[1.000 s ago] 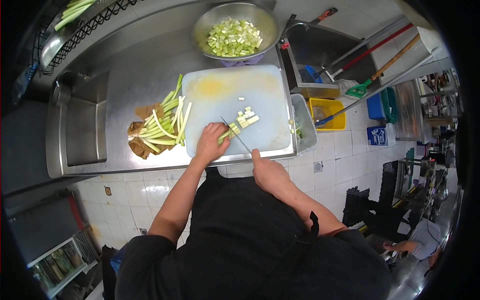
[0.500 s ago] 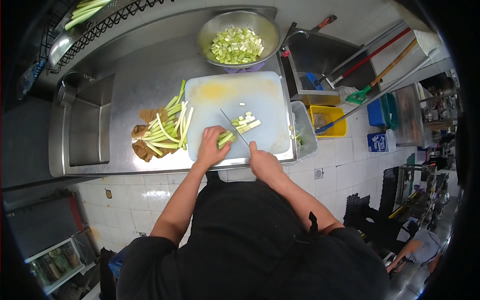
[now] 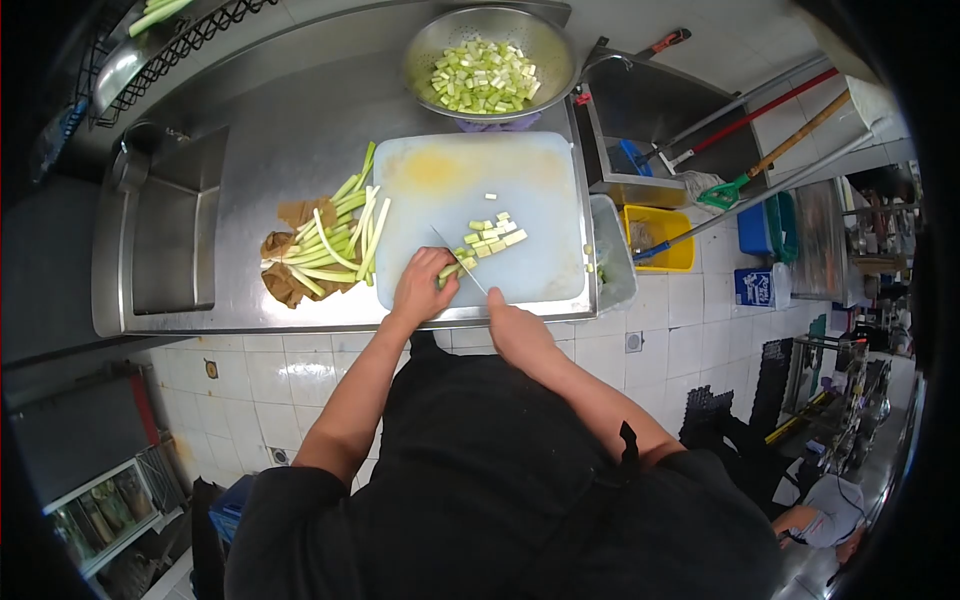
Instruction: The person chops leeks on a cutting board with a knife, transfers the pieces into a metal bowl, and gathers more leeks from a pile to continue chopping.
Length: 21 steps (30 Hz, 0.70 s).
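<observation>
My left hand (image 3: 422, 288) presses a short bundle of green stalks (image 3: 450, 270) onto the white cutting board (image 3: 480, 180) near its front edge. My right hand (image 3: 517, 330) grips a knife (image 3: 455, 260) whose blade lies across the stalks just right of my left fingers. A small heap of cut pieces (image 3: 490, 236) lies on the board beyond the blade. Uncut long stalks (image 3: 335, 240) lie on brown paper to the left of the board. A steel colander (image 3: 490, 55) with chopped pieces stands behind the board.
A sink basin (image 3: 165, 225) is set in the steel counter at the left. A bin (image 3: 612, 255) hangs at the counter's right end. Mops and brooms (image 3: 760, 140) lean at the right, beside a yellow bucket (image 3: 658, 225). Another person (image 3: 830, 505) crouches at the lower right.
The knife has moved left along the stalks toward my left hand, and my left hand has drawn back a little. The heap of cut pieces has grown slightly.
</observation>
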{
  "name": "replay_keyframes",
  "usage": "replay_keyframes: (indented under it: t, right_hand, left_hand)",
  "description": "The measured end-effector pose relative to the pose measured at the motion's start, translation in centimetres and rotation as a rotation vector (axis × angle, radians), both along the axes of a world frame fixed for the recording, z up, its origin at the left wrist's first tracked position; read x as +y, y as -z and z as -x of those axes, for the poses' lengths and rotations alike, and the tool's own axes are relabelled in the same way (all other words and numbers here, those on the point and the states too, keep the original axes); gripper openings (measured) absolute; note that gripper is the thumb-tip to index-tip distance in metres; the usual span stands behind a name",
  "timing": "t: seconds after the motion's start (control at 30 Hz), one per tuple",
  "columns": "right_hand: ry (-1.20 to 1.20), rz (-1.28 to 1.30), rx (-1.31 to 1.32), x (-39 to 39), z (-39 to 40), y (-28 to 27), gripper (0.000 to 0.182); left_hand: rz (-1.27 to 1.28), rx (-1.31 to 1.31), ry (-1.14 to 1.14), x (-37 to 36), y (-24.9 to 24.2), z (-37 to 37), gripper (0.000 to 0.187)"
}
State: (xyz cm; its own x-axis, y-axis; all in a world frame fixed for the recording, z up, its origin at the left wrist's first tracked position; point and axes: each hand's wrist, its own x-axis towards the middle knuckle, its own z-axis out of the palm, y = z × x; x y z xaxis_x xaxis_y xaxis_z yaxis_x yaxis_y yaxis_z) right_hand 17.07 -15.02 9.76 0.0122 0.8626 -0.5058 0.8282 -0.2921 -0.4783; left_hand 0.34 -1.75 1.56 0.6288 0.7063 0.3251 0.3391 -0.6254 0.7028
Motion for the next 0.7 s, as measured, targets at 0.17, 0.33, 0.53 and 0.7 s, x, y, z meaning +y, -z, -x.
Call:
replay_keyframes:
  t: [0.17,0.33,0.53,0.7]
  right_hand:
    - [0.000,-0.087,0.024,1.8,-1.1,1.0,0.024]
    - [0.039,-0.091,-0.029,0.8,-1.7,-0.3,0.025]
    - [-0.018,-0.010,0.030,-0.6,-1.1,-5.0,0.026]
    - [-0.034,0.085,0.073,-1.4,-0.7,-5.6,0.028]
  left_hand:
    - [0.020,-0.014,-0.031,0.1,-0.7,0.2,0.023]
    - [0.046,-0.064,-0.087,-0.4,-1.3,0.9,0.025]
    - [-0.022,-0.065,-0.037,-0.3,-0.4,1.2,0.021]
    - [-0.027,-0.061,-0.058,-0.6,-0.3,1.2,0.020]
